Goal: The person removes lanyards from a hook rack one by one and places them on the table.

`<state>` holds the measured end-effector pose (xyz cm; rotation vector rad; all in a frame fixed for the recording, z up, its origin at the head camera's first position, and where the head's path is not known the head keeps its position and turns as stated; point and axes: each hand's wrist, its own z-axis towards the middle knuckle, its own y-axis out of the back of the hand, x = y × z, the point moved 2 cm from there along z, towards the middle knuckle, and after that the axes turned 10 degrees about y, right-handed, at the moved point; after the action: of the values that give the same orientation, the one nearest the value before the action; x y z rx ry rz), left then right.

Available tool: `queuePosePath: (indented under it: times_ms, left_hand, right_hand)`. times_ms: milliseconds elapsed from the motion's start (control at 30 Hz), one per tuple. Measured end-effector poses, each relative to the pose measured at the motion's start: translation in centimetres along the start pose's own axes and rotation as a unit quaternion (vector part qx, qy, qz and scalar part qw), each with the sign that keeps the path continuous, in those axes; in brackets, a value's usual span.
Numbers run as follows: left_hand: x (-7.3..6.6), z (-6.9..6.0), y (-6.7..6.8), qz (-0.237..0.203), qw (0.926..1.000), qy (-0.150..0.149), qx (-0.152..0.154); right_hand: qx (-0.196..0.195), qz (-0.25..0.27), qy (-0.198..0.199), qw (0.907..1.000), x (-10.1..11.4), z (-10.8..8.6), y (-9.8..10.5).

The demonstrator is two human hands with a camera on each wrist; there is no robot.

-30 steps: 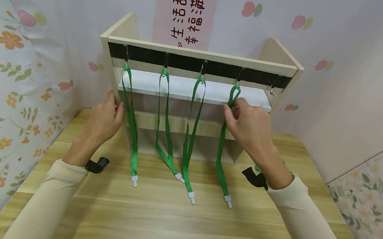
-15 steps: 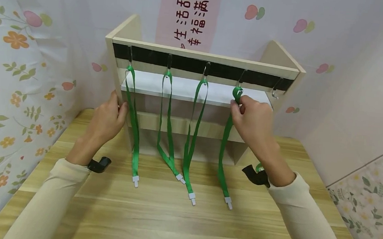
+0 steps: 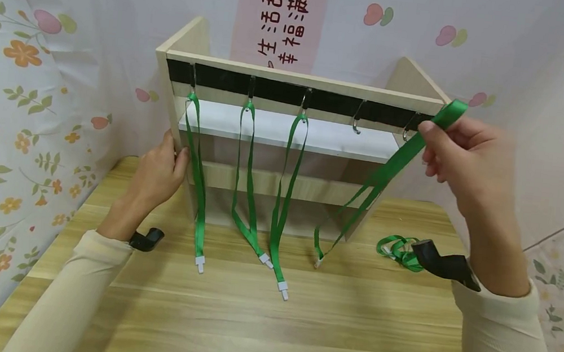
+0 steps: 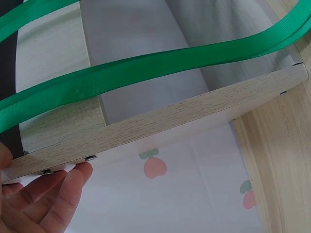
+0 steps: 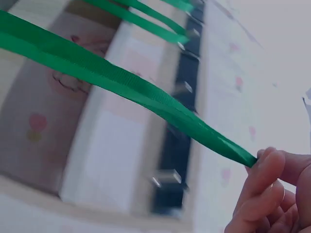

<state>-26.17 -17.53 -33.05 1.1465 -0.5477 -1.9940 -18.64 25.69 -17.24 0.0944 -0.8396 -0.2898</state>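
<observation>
My right hand [image 3: 482,167] pinches a green lanyard [image 3: 398,159] near its looped top, off to the right of the rack. The strap slants down leftward to its clip [image 3: 318,263] by the tabletop. In the right wrist view, thumb and fingers squeeze the strap's end. My left hand [image 3: 157,172] grips the side panel [image 4: 160,124] of the wooden shelf, fingers curled round its edge. Other green lanyards hang from the three left hooks: one at the left [image 3: 199,190], one beside it [image 3: 249,195], one in the middle [image 3: 284,210]. The fourth hook [image 3: 356,127] is bare.
The fifth hook [image 3: 407,132] at the right end of the black strip [image 3: 279,93] is partly behind the held strap. A coiled green lanyard [image 3: 399,252] lies on the table [image 3: 246,331] at the right. A patterned curtain [image 3: 37,118] stands at the left.
The lanyard on the fourth hook has come off it. My right hand has carried it up and to the right. My left hand has stayed on the side panel.
</observation>
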Motion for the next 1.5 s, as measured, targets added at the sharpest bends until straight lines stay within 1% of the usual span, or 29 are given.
queuePosePath:
  times_ms: [67, 100, 200, 333, 400, 467, 600, 700, 833, 933, 1100, 1167, 1300, 1400, 1467, 1500]
  left_hand:
    - [0.0, 0.0, 0.0, 0.0, 1.0, -0.001, -0.002]
    - [0.0, 0.0, 0.1, 0.0, 1.0, -0.001, -0.002]
    - [0.0, 0.0, 0.1, 0.0, 1.0, 0.001, -0.002]
    - [0.1, 0.0, 0.1, 0.0, 1.0, 0.005, 0.0]
    - [0.1, 0.0, 0.1, 0.0, 1.0, 0.005, 0.0]
    - [0.1, -0.1, 0.1, 0.0, 1.0, 0.005, 0.001]
    - [0.0, -0.1, 0.1, -0.001, 1.0, 0.006, 0.002]
    - [0.0, -0.1, 0.0, -0.002, 1.0, 0.005, 0.002]
    - [-0.1, -0.1, 0.0, -0.005, 1.0, 0.003, 0.003]
    - [-0.1, 0.0, 0.0, -0.007, 1.0, 0.003, 0.003]
    - [-0.1, 0.0, 0.1, -0.006, 1.0, 0.006, 0.003]
    - [-0.1, 0.0, 0.1, -0.007, 0.9999, 0.007, 0.004]
    - [-0.1, -0.1, 0.0, -0.009, 0.9999, 0.006, 0.005]
    - [-0.1, -0.1, 0.0, -0.009, 0.9999, 0.005, 0.004]
    - [-0.1, -0.1, 0.0, -0.008, 0.9999, 0.004, 0.005]
    - [-0.2, -0.1, 0.0, -0.008, 0.9999, 0.004, 0.005]
  right_hand:
    - [-0.025, 0.058, 0.002, 0.998, 0.5, 0.1, 1.2]
    - [-0.035, 0.074, 0.001, 0.9967, 0.7, 0.1, 1.8]
    - [-0.057, 0.094, 0.001, 0.994, 1.1, 0.3, 3.4]
    - [-0.072, 0.118, -0.018, 0.9902, 0.9, 0.5, 5.2]
    - [-0.078, 0.116, -0.035, 0.9896, 0.6, 0.6, 6.1]
    - [-0.079, 0.096, -0.055, 0.9907, 0.2, 0.7, 6.9]
    - [-0.07, 0.062, -0.083, 0.9921, -0.8, 0.7, 8.2]
    - [-0.064, 0.055, -0.08, 0.9932, -1.4, 0.5, 8.9]
    - [-0.06, 0.081, -0.066, 0.9927, -1.8, 0.1, 9.8]
    - [-0.049, 0.115, -0.048, 0.991, -1.9, -0.5, 10.1]
    - [-0.011, 0.123, -0.006, 0.9924, -1.9, -2.1, 10.3]
    - [0.009, 0.121, 0.003, 0.9926, -2.1, -2.7, 10.6]
    - [0.05, 0.124, 0.005, 0.991, -2.9, -4.0, 11.5]
    - [0.085, 0.112, -0.003, 0.9901, -3.5, -4.7, 12.3]
    - [0.102, 0.094, -0.01, 0.9902, -3.9, -5.0, 12.8]
    - [0.11, 0.063, -0.017, 0.9918, -4.1, -5.2, 13.1]
